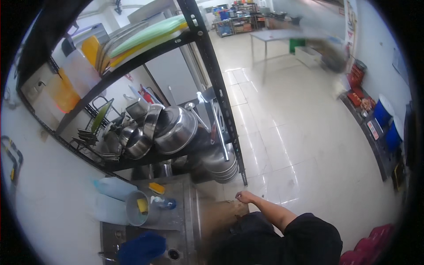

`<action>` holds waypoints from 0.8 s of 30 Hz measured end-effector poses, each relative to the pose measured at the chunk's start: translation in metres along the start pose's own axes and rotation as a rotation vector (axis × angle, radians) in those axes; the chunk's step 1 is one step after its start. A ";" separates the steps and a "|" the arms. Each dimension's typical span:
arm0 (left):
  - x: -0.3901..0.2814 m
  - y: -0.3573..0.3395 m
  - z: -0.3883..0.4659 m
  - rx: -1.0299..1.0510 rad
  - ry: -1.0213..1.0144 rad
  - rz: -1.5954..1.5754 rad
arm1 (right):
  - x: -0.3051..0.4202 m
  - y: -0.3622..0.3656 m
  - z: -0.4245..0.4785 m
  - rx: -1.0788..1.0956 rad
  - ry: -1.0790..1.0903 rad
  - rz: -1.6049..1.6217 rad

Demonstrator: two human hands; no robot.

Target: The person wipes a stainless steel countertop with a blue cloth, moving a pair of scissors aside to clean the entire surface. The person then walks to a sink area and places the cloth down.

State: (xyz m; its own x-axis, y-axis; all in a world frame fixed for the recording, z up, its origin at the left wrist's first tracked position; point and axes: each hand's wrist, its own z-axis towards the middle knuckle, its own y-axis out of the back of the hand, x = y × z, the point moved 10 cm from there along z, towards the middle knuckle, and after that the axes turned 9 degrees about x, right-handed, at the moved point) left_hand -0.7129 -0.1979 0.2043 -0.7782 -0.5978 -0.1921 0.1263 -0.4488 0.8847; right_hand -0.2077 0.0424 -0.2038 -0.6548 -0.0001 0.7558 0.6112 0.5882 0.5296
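Observation:
My right hand point(244, 197) hangs in front of my dark clothing with its fingers curled. It is too small in view to tell whether the fingers hold anything. Below it, a brown mat point(225, 212) lies on the floor. My left hand is out of view. To the left is a stainless steel sink unit point(180, 218). On it stand a clear plastic tub point(132, 212) with a yellow sponge point(142, 206) inside, a blue pump bottle point(169, 203) and a yellow-orange brush or sponge point(156, 188). A blue cloth point(142, 248) lies by the drain point(173, 254).
A black metal rack point(218, 76) rises ahead on the left, bearing steel pots point(179, 129), ladles point(198, 117) and cutting boards point(149, 34). Stacked steel bowls point(222, 165) sit low beneath. A metal table point(275, 34) stands farther off; blue drums point(384, 109) line the right wall.

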 end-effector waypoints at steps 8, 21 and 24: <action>0.056 -0.012 0.040 0.027 -0.103 -0.110 | -0.115 -0.082 -0.099 0.158 -0.325 -0.328; 0.171 0.010 0.050 0.033 -0.137 -0.064 | 0.032 -0.101 -0.191 0.236 -0.506 0.720; 0.183 0.011 0.035 0.084 -0.134 -0.032 | 0.171 -0.081 -0.124 0.418 -0.165 0.747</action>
State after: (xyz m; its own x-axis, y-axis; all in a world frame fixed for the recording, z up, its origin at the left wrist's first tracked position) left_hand -0.8755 -0.2887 0.1941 -0.8569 -0.4874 -0.1678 0.0520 -0.4056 0.9126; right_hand -0.3145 -0.1058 -0.0694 -0.2234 0.6024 0.7663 0.7143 0.6361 -0.2918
